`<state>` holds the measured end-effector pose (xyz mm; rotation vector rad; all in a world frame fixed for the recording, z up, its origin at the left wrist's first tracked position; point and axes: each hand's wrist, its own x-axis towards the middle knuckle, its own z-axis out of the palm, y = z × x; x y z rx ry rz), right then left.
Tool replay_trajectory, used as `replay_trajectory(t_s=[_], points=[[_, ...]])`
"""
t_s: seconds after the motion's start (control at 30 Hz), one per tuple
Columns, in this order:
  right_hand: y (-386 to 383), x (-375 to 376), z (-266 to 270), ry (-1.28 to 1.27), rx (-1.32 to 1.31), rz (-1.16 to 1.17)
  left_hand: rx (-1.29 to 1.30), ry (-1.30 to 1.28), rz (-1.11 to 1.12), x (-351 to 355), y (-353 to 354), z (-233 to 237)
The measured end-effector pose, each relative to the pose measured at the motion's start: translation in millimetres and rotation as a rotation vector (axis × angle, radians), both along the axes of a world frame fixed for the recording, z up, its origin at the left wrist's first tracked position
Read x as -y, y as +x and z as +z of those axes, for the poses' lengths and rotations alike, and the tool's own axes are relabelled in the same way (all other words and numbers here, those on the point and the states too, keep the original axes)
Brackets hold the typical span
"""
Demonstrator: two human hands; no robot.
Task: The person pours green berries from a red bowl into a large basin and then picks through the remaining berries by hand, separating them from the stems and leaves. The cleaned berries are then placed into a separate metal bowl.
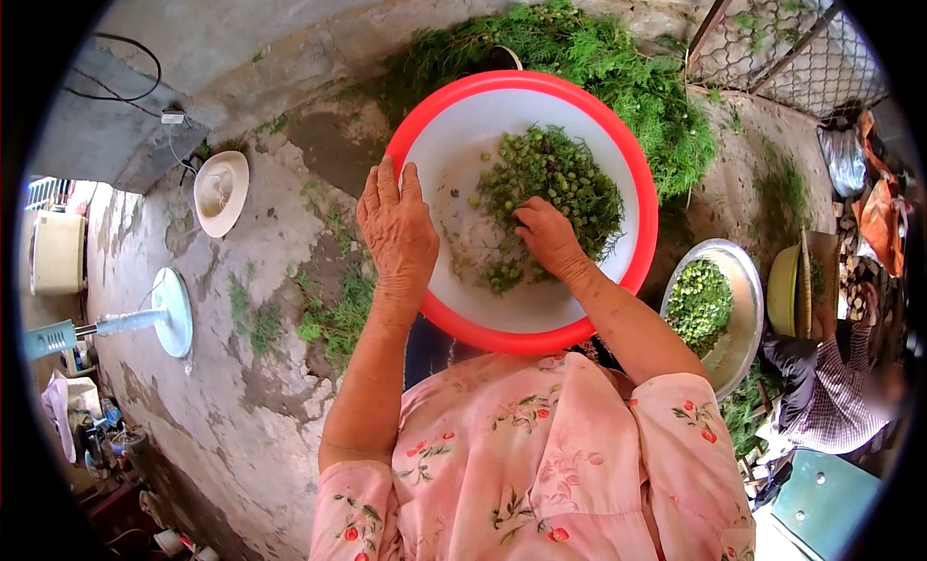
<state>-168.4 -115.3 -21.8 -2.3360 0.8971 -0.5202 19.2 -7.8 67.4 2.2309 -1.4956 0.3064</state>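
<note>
A large white basin with a red rim sits before me, tilted slightly. Inside it, toward the right, lies a heap of small round green berries and leafy sprigs. Loose bits and brownish specks are scattered over the basin floor. My left hand lies on the left rim with its fingers stretched out flat. Down in the basin, my right hand curls its fingers at the near edge of the heap. Its fingertips are closed against the green bits, and what they pinch is too small to make out.
A metal bowl of green berries stands at right. Feathery green branches lie behind the basin. At left are a straw hat and a fan. Another person sits at far right by a yellow-green basin.
</note>
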Motion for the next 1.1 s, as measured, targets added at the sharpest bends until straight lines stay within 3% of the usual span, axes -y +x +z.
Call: replay_trajectory(t_s=[0.2,0.3,0.4,0.5,0.6,0.67,0.8,1.0,1.1], points=[[1.0,-2.6,4.9,-0.026,-0.136,0.074,0.115,0.036,-0.074,4.9,-1.8,3.9],[-0.4,-3.2,4.2,-0.012,-0.173,0.130,0.005,0.048,-0.180,10.3,-11.5,14.5],[-0.8,-3.7,4.3,-0.014,-0.173,0.159,-0.671,-0.100,-0.222,22.3,-23.5,1.2],[-0.6,-5.3,11.8,-0.004,-0.133,0.152,-1.320,-0.071,-0.109,35.3,-25.4,-19.3],[-1.7,-7.9,24.7,-0.064,0.018,0.095,-1.649,0.008,0.075,31.3,-20.8,-24.5],[2.3,-12.4,33.7,-0.161,0.191,0.061,-1.624,0.150,0.086,27.2,-18.4,-34.9],[7.2,-26.1,32.6,-0.198,0.205,0.153,-1.768,0.289,0.096,18.3,-29.7,-24.6],[7.5,-39.6,33.1,-0.217,0.167,0.232,-1.807,0.189,0.025,9.1,-27.6,-42.6],[6.2,-39.9,35.3,-0.188,0.181,0.243,-1.766,0.169,0.096,8.7,-29.0,-42.0]])
